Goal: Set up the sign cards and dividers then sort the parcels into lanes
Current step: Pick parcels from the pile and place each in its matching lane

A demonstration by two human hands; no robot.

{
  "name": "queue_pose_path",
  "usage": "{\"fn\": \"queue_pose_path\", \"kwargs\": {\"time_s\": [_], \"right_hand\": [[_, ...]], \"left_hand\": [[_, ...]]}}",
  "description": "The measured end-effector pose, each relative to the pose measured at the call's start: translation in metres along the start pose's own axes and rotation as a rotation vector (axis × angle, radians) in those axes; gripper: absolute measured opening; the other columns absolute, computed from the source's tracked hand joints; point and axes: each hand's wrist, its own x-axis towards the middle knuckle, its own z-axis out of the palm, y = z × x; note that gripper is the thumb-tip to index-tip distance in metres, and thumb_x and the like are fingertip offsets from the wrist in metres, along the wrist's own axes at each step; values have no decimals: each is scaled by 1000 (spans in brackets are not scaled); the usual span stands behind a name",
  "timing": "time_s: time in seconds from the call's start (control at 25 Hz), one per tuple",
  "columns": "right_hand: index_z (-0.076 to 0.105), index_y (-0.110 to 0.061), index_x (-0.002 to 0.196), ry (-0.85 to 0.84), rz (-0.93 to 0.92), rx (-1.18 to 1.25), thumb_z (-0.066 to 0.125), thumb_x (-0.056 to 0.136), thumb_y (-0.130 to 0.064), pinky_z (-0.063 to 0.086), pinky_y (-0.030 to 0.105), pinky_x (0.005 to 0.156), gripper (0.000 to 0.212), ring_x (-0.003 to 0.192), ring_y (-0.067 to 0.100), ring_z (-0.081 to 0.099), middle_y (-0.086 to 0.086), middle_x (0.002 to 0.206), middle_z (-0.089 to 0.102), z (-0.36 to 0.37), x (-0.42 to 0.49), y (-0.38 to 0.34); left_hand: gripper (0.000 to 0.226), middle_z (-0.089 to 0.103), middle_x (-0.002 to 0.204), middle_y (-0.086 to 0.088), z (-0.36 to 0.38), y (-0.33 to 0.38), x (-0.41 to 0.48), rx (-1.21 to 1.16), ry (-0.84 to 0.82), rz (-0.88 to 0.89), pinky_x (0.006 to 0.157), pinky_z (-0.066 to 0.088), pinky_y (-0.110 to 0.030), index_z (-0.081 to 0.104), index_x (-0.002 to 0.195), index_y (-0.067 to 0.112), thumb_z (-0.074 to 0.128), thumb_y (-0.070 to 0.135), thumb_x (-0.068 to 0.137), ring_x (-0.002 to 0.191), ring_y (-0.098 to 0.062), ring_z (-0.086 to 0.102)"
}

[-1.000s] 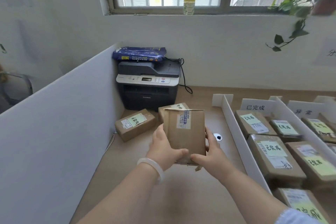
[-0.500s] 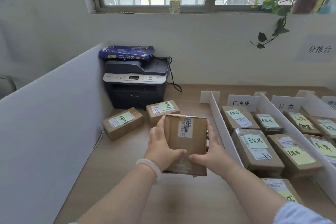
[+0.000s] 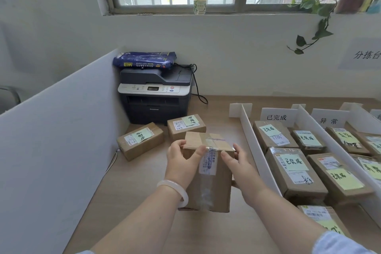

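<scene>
head view: both hands hold a brown parcel (image 3: 208, 181) upright over the desk (image 3: 127, 202), just left of the first white divider (image 3: 260, 150). the left hand (image 3: 181, 163), with a pale bracelet (image 3: 175, 189) on its wrist, curls its fingers over the top left edge, thumb across the front. the right hand (image 3: 240, 168) grips the right side, thumb on the front near the top corner, fingers behind. a white label with blue print runs down the parcel's front under clear tape; its text is too blurred to read.

beyond it, two parcels (image 3: 140, 142) (image 3: 186, 128) lie on the desk before a dark printer (image 3: 154, 97) marked "lenovo"; each has a green note whose handwriting i cannot make out. a blue pack (image 3: 144, 60) reading "copy paper" lies on the printer.

right of the divider, a card (image 3: 277, 117) reads "已完成", and the boxes (image 3: 296, 189) in that lane carry green notes with "已完成". the next card (image 3: 328, 120) reads "异常". a wall sign (image 3: 367, 55) says "分拣台".
</scene>
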Motion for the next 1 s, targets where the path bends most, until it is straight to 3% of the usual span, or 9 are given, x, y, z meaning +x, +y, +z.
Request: {"fn": "queue_pose_path", "kwargs": {"time_s": [0.08, 0.28, 0.44, 0.56, 0.64, 0.72, 0.8, 0.88, 1.0], "right_hand": [[54, -45, 107, 5, 37, 10, 50, 99, -45, 49, 31, 82, 9, 104, 6, 58, -7, 121, 59, 5, 2, -8], [63, -34, 115, 82, 23, 6, 57, 93, -36, 52, 33, 81, 23, 102, 18, 65, 2, 115, 67, 9, 8, -4], [41, -47, 134, 68, -30, -86, 60, 88, -29, 51, 39, 94, 53, 114, 19, 56, 0, 127, 55, 14, 3, 0], [21, -42, 150, 47, -107, -230, 64, 86, -36, 43, 42, 106, 77, 131, 16, 43, -3, 143, 41, 18, -2, 3], [18, -41, 152, 48, -195, -341, 64, 80, -44, 26, 37, 118, 86, 142, 8, 22, -11, 153, 27, 21, -5, 6], [16, -44, 151, 28, -250, -414, 60, 75, -43, 13, 27, 117, 88, 143, -1, 8, -16, 156, 16, 27, -10, 5], [14, -52, 148, -8, -290, -489, 53, 68, -46, 11, 34, 121, 89, 146, 1, 1, -22, 158, 7, 29, -11, 6], [14, -58, 145, -56, -303, -549, 47, 66, -45, 8, 43, 123, 86, 148, 2, -6, -25, 159, 2, 27, -10, 7], [22, -56, 142, -134, -286, -494, 46, 75, -39, 10, 37, 123, 74, 147, -1, 2, -28, 154, 13, 21, -8, 1]], "left_hand": [[51, 43, 131, 3, 2, -1, 0, 0, 33, -36, 86, 38, -22, 41, 123, 25, 69, 47, 86, 108, -8, 45], [51, 36, 129, 8, 3, -1, -6, -1, -28, 1, 79, 42, -13, 43, 131, 31, 71, 31, 88, 110, -7, 46], [67, 29, 129, 7, 1, 2, -5, 27, -164, -65, 87, 42, -22, 32, 149, 37, 62, 22, 92, 104, -7, 45], [72, 25, 122, 5, 0, 5, -2, 110, -214, -132, 92, 41, -25, 24, 153, 39, 63, 38, 92, 105, -11, 40], [78, 22, 121, 4, -1, 9, 0, 127, -217, -173, 100, 40, -30, 22, 153, 42, 65, 53, 88, 109, -15, 39], [90, 24, 123, 1, -2, 9, 4, 149, -222, -203, 107, 39, -35, 23, 153, 43, 67, 67, 78, 119, -22, 43], [105, 27, 133, -4, -2, 7, 8, 181, -254, -237, 109, 40, -40, 19, 153, 42, 67, 77, 67, 128, -30, 43], [110, 26, 144, -9, -2, 7, 9, 179, -280, -267, 106, 38, -40, 13, 154, 43, 69, 76, 65, 132, -33, 40], [106, 28, 148, -10, -5, 0, 11, 81, -240, -305, 105, 41, -41, 17, 153, 44, 74, 68, 67, 130, -33, 42]]}}
